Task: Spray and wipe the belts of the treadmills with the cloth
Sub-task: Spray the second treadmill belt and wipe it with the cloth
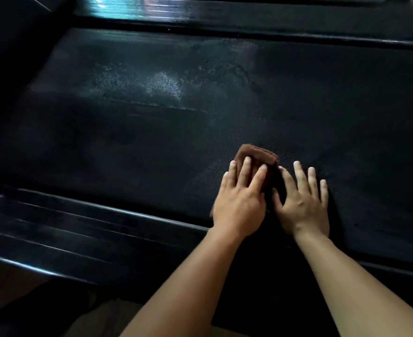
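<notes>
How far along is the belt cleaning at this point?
Done: spraying, judging by the wet sheen across the far part of the treadmill belt. In hand: the left hand presses the folded brown cloth flat on the near belt, with the right hand flat beside it. Left: the sheen is not yet wiped; other treadmills are out of view.

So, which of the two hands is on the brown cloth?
The left hand: its straight fingers press the cloth; the right hand lies flat on the belt.

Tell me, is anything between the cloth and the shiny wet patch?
Nothing visible. Only bare treadmill belt lies between the brown cloth under the left hand and the wet patch. The right hand rests flat beside the cloth.
</notes>
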The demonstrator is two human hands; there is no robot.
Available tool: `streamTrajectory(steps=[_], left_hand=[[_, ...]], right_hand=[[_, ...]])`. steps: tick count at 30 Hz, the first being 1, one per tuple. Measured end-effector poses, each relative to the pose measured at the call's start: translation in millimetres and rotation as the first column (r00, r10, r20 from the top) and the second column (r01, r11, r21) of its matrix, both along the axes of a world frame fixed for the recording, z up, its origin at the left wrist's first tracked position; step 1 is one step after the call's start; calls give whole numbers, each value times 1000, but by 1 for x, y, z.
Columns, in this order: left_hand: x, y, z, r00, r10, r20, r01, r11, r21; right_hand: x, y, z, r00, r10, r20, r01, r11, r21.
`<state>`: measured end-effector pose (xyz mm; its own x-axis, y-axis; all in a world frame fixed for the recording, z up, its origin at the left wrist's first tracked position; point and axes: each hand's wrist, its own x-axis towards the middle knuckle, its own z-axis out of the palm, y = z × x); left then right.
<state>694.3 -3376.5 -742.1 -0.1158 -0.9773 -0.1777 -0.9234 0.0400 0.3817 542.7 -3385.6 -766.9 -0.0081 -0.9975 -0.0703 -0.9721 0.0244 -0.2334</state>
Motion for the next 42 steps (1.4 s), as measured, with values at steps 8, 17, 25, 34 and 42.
streamTrajectory(steps=[8,17,25,34,42], left_hand=[[75,3,-8,996,83,-17,-84,995,-57],[200,-46,-5,892,451,6,-451,892,-21],[81,-121,-7,990,127,57,-124,990,-60],[54,-15,-11,999,-24,-31,22,997,-71],[181,-40,-8,924,381,-14,-381,923,-42]], right_hand=[[3,0,0,1000,-26,10,26,999,-27],[4,1,-1,1000,-26,-8,26,999,-41],[4,0,0,999,-28,-20,28,999,-36],[4,-1,0,999,-41,27,42,998,-41],[4,-1,1,999,-34,24,35,999,-37]])
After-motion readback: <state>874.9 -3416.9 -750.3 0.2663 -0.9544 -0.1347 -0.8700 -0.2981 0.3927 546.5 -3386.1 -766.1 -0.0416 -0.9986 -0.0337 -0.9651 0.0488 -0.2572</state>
